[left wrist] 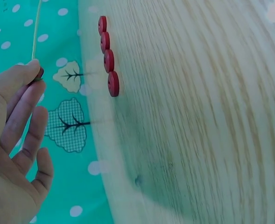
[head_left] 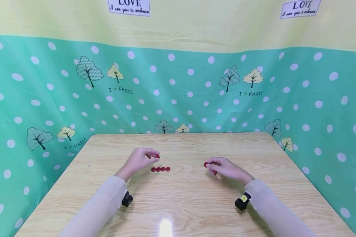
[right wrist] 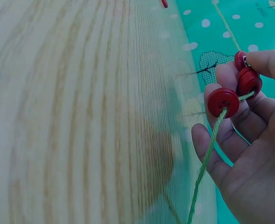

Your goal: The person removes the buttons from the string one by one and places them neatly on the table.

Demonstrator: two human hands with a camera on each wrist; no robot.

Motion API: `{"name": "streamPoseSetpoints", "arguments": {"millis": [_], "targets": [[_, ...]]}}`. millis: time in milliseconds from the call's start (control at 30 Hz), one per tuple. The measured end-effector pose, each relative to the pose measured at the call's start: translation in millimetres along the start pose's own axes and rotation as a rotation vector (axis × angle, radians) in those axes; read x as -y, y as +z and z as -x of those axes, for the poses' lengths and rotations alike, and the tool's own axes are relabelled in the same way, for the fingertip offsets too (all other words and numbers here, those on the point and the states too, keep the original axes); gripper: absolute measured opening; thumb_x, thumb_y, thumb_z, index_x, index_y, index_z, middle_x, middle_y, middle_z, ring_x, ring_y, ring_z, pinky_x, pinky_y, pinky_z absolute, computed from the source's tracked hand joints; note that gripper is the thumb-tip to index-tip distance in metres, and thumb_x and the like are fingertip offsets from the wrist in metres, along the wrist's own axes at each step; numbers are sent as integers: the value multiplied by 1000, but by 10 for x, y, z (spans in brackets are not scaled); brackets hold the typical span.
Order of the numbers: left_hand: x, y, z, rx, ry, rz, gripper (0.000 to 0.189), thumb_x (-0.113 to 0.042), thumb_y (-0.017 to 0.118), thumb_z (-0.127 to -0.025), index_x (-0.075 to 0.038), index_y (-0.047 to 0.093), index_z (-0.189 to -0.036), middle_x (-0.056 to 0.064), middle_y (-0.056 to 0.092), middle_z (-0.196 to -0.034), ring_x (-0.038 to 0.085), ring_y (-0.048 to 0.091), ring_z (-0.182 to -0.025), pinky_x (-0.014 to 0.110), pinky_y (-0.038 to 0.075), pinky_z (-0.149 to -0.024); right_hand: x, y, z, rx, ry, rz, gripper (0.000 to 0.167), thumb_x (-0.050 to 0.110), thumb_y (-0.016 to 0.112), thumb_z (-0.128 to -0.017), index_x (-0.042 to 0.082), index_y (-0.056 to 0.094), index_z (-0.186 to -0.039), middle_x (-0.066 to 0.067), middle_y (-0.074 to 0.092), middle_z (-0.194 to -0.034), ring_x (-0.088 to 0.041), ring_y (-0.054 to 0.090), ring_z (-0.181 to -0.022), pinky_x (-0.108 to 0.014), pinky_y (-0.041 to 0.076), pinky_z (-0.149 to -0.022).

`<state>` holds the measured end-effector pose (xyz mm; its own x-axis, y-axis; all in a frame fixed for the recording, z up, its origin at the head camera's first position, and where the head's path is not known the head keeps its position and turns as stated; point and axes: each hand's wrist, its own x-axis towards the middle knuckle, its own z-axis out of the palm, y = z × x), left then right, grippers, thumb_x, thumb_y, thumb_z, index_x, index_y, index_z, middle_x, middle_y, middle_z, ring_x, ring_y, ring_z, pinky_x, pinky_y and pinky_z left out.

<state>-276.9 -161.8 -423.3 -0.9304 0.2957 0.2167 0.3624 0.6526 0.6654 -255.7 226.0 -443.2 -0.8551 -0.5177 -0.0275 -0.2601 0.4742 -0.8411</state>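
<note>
Nearest, two pale sleeves (head_left: 274, 210) are reaching in over the wood table (head_left: 190, 204), and a black camera (head_left: 242, 202) is sitting at each wrist. Glare (head_left: 165, 227) is shining on the wood between them.

Farther in, the right hand (head_left: 224, 168) is hanging above the table, its thumb and fingertips clamping a red button (right wrist: 240, 59). Just below that pinch, other strung buttons (right wrist: 223, 102) are resting against the fingers; the overlapping ones are too hard to count. A green string (right wrist: 205, 165) is passing through the lowest one and dangling past the palm, while a paler length is running off beyond the pinch.

Toward the left, four loose buttons (head_left: 163, 169), also red, are lying flat on the table in a close row.

A little beyond the row, the left hand (head_left: 140, 160) is hovering, thumb and forefinger pressed together on a dark red button (left wrist: 39, 73) that the fingertips are partly hiding. A thin cord (left wrist: 35, 35) is stretching away from this pinch, and the other fingers are curling loosely.

Behind the table, a green dotted cloth (head_left: 181, 89) is hanging, showing printed trees under a cream band.
</note>
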Motion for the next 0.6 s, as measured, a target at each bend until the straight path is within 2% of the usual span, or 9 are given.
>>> {"name": "streamPoseSetpoints", "arguments": {"millis": [200,400,600], "targets": [[30,-27,23,1,3,4,27,-23,79,-88,-10,76,-112,-2,75,-101,15,66,-90,38,53,-84,12,7,-3,-3,5,4,34,29,55,-105,-3,64,-110,-20,65,-90,-22,58,-78,-34,46,-68],[57,-46,39,2,-12,-12,27,-23,79,-89,-10,76,-112,-3,75,-101,15,65,-91,39,52,-84,23,7,12,4,-4,1,33,29,53,-106,-2,65,-110,-20,65,-93,-31,61,-85,-38,51,-73],[79,-64,50,1,-8,-17,28,-25,79,-88,-10,77,-112,-3,75,-100,16,65,-90,39,52,-83,4,-2,6,6,-19,-32,31,26,52,-107,-2,64,-112,-19,65,-94,-33,61,-86,-38,52,-72]]}}
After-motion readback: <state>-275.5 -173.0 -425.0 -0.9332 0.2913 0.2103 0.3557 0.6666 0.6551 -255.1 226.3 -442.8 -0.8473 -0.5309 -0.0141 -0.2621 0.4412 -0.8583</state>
